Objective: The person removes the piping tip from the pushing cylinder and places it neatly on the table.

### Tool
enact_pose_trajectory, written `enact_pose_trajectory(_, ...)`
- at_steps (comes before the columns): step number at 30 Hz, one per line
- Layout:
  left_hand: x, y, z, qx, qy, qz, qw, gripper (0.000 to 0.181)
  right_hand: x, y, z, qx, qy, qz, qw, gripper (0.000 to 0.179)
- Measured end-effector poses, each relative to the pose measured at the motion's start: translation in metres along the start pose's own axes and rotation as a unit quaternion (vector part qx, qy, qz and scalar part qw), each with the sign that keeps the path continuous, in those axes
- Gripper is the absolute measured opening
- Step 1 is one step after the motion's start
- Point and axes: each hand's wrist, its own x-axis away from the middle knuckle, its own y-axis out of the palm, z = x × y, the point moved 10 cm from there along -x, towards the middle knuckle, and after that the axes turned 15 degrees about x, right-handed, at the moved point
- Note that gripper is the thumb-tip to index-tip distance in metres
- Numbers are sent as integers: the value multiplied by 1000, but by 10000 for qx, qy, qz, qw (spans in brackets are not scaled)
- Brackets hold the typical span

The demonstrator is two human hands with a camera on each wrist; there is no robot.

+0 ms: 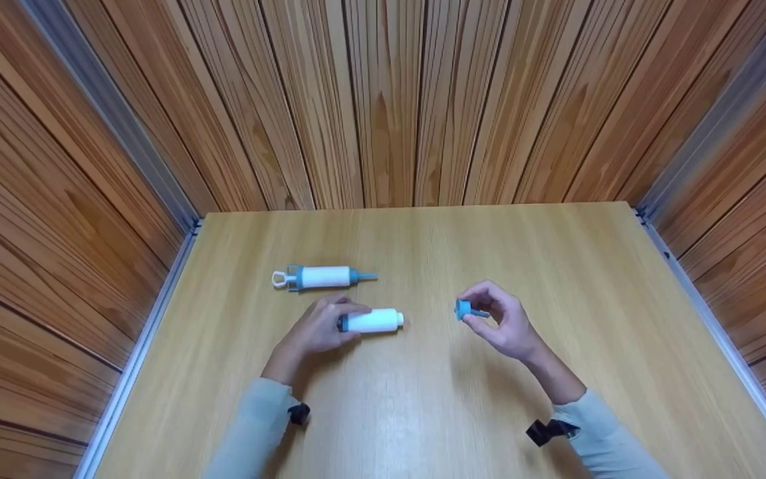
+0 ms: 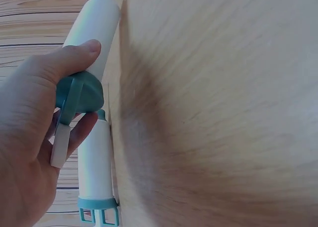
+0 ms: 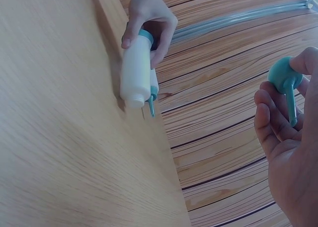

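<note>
My left hand (image 1: 320, 326) grips a white syringe barrel (image 1: 375, 320) around its teal collar end. The thumb lies along the barrel in the left wrist view, where a pale handle piece (image 2: 60, 145) sticks out below the teal collar (image 2: 88, 95). The barrel's other end points right and shows a bare white neck (image 3: 135, 103). Away to the right, my right hand (image 1: 506, 326) pinches a teal nozzle cap (image 1: 463, 309) between thumb and fingers. Its thin spout (image 3: 291, 105) points toward the palm. Cap and barrel are apart.
Beyond my left hand, a second syringe (image 1: 326, 277) lies on the wooden table (image 1: 409, 399), with its ring handle to the left and its teal nozzle to the right. Wood-plank walls (image 1: 383, 100) and metal rails (image 1: 150, 346) enclose the table.
</note>
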Motion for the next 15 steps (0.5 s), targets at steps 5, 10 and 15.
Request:
enact_pose_trajectory(5,0,-1,-1,-134,41,-2,9999,46,1,0,1,-10,87,22,10000,35)
enact_pose_trajectory(10,-1,-3,-4,-216,51,-1,9998,47,1,-1,2,3,72,31,10000,35)
enact_pose_trajectory(15,0,-4,-9,-134,-54,-9,9999,49,0,-1,1,0,36,23,10000,36)
